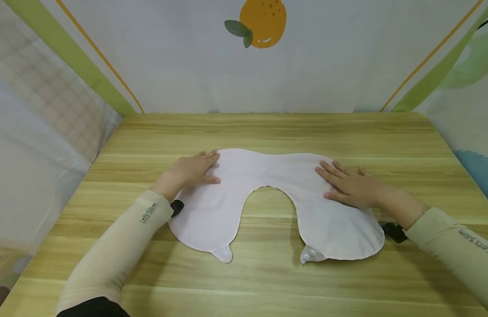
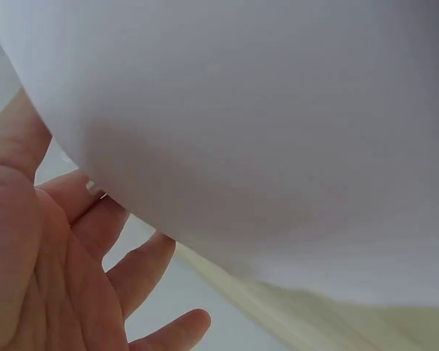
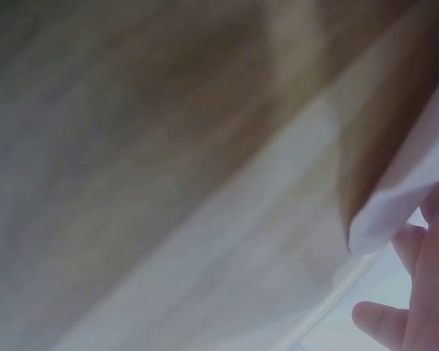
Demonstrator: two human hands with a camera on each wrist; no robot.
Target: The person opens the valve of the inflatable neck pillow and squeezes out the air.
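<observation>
A: Entry, head view. A pale pink U-shaped fabric cover (image 1: 267, 193) is lying flat near the middle of the wooden surface (image 1: 267, 127), its arch pointing to the far side and its two lobes pointing to the near side.

B: Hands?

A: The left hand (image 1: 192, 171) is resting palm-down on the far left part of the cover, fingers straight and released, gripping nothing. The right hand (image 1: 352, 185) is lying flat on the right lobe in the same way, fingers spread and released. Both are pressing the fabric against the surface.

B: Closures on the cover?

A: Each lobe is ending in a small tab at the near edge. The left tab (image 1: 224, 253) is sticking out plain; the right tab (image 1: 310, 254) is showing what looks like small round snaps, too small to confirm.

B: Wrist cameras?

A: The left wrist view is showing the open palm and fingers (image 2: 139, 270) against white fabric (image 2: 278, 124) filling most of the frame. The right wrist view is blurred; a fabric edge (image 3: 395, 212) and fingertips (image 3: 380, 322) are showing at the right side, nothing more readable.

B: Surroundings?

A: Both forearms are wearing light sleeves; the left sleeve (image 1: 121, 246) is carrying small lettering. Dark wrist straps are sitting just beside the cover on either side, at the left (image 1: 177, 207) and at the right (image 1: 393, 232). An orange fruit print (image 1: 263, 20) is showing on the far white backdrop.
</observation>
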